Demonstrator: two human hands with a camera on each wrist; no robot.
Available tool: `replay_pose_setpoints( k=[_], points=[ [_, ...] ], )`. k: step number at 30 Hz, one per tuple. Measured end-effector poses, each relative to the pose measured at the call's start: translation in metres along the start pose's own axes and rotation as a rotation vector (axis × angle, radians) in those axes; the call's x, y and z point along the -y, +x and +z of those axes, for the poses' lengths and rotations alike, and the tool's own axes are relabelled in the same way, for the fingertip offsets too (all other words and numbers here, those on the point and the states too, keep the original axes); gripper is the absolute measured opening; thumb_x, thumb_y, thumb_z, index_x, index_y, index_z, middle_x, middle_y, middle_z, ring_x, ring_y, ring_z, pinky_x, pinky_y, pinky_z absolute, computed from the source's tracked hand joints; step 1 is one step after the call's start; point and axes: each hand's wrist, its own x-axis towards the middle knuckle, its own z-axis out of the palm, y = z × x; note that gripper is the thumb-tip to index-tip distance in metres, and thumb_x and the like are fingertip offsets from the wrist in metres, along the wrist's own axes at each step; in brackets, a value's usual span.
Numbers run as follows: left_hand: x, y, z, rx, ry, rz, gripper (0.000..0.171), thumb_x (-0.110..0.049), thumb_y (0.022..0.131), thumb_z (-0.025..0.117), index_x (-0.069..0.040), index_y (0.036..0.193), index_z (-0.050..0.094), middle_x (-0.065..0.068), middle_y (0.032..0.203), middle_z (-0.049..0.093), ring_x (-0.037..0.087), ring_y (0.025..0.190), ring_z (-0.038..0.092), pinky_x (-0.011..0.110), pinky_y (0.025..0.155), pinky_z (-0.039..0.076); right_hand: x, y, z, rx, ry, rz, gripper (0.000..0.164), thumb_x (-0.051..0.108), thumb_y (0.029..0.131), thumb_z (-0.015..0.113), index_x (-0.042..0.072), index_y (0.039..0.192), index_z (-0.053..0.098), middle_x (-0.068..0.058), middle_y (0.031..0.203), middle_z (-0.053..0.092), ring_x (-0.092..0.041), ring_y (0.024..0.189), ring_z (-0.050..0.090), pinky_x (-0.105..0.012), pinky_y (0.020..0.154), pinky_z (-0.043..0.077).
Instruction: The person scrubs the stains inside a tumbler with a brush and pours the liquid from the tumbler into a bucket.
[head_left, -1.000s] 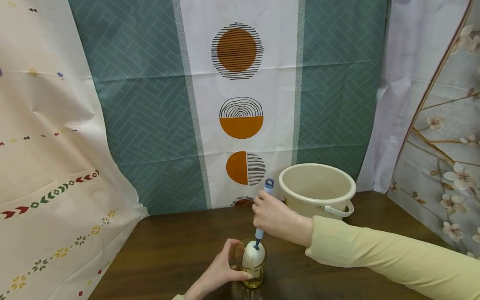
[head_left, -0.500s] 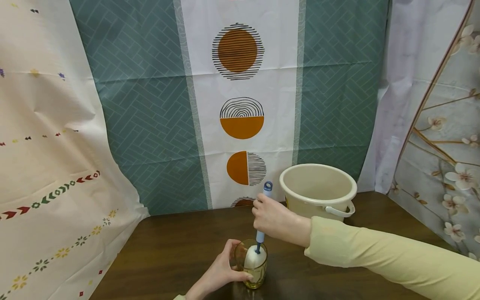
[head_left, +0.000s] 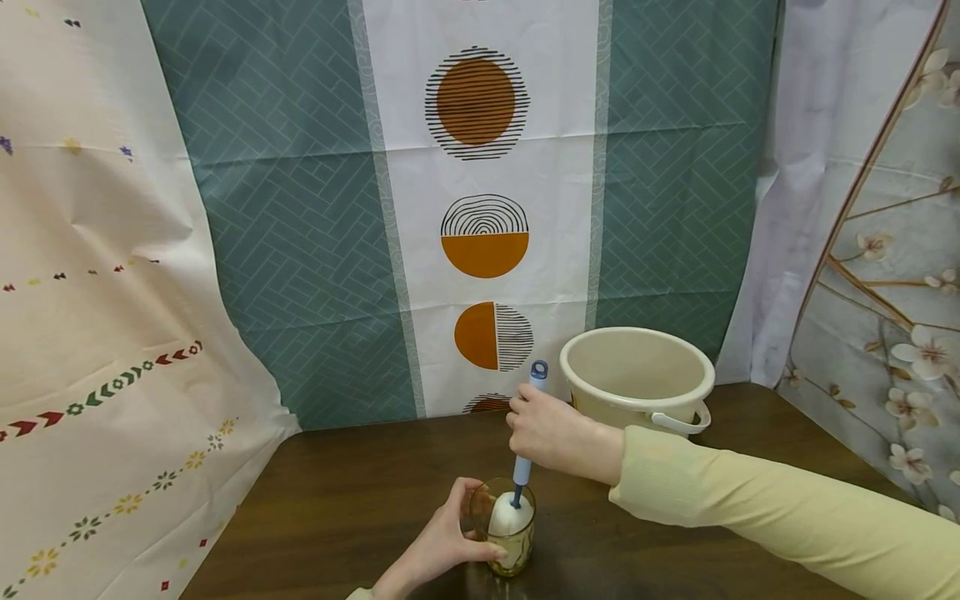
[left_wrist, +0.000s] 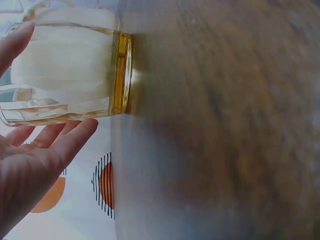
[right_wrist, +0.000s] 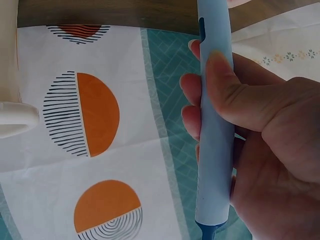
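Observation:
An amber drinking glass (head_left: 501, 546) stands upright on the dark wooden table, held around its side by my left hand (head_left: 448, 537), thumb at the front. Inside it sits the white sponge head (head_left: 509, 515) of a cup brush. My right hand (head_left: 551, 433) grips the brush's light blue handle (right_wrist: 215, 150), which rises steeply out of the glass with a dark blue loop at its top. In the left wrist view the white head fills much of the glass (left_wrist: 65, 65), down close to its thick base, and the fingers (left_wrist: 75, 142) lie along the glass wall.
A cream bucket (head_left: 637, 400) with a white handle stands at the back right, behind the right forearm. Patterned cloths (head_left: 300, 250) hang behind the table (head_left: 360, 483) and along both sides.
The brush has dipped a little deeper into the glass, its handle shifting slightly down, left and back right with my right hand. My left hand keeps its hold on the glass.

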Motion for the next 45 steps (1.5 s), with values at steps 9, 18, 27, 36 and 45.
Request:
replay_pose_setpoints(
  k=[9, 18, 27, 36, 45],
  points=[
    [-0.002, 0.0, 0.001, -0.012, 0.005, 0.009, 0.067, -0.014, 0.073, 0.077, -0.006, 0.122, 0.031, 0.01, 0.115, 0.044, 0.026, 0.098, 0.047, 0.039, 0.07, 0.045, -0.002, -0.005, 0.007, -0.027, 0.02, 0.015, 0.003, 0.029, 0.079, 0.069, 0.032, 0.079, 0.068, 0.008, 0.076, 0.06, -0.016, 0.071, 0.047, -0.03, 0.065, 0.029],
    [0.0, 0.0, 0.001, -0.017, 0.015, 0.007, 0.07, -0.013, 0.072, 0.077, -0.002, 0.123, 0.03, 0.009, 0.114, 0.044, 0.027, 0.098, 0.047, 0.037, 0.069, 0.046, 0.0, -0.01, 0.011, -0.075, 0.02, 0.037, 0.004, 0.027, 0.078, 0.07, 0.029, 0.076, 0.068, 0.005, 0.073, 0.06, -0.016, 0.067, 0.047, -0.03, 0.063, 0.03],
    [0.0, 0.0, 0.0, -0.022, 0.016, 0.005, 0.07, -0.013, 0.072, 0.078, -0.004, 0.123, 0.031, 0.01, 0.115, 0.043, 0.026, 0.098, 0.047, 0.036, 0.068, 0.046, 0.003, -0.012, 0.003, -0.077, 0.022, 0.071, 0.002, 0.028, 0.078, 0.07, 0.026, 0.076, 0.068, 0.003, 0.072, 0.06, -0.017, 0.065, 0.047, -0.031, 0.064, 0.029],
    [-0.002, -0.001, 0.001, -0.014, 0.015, 0.014, 0.068, -0.016, 0.073, 0.077, -0.007, 0.122, 0.032, 0.009, 0.114, 0.043, 0.026, 0.1, 0.048, 0.045, 0.073, 0.045, 0.004, -0.013, -0.004, -0.089, -0.001, 0.085, 0.006, 0.027, 0.078, 0.068, 0.025, 0.073, 0.067, 0.003, 0.069, 0.058, -0.017, 0.064, 0.046, -0.031, 0.063, 0.028],
    [0.0, 0.0, 0.001, -0.015, 0.022, 0.003, 0.067, -0.013, 0.073, 0.077, -0.004, 0.122, 0.031, 0.01, 0.115, 0.041, 0.027, 0.1, 0.046, 0.048, 0.073, 0.045, 0.003, -0.012, -0.01, -0.064, -0.022, 0.095, 0.006, 0.027, 0.078, 0.068, 0.025, 0.073, 0.068, 0.002, 0.068, 0.057, -0.017, 0.063, 0.043, -0.031, 0.063, 0.027]
  ],
)
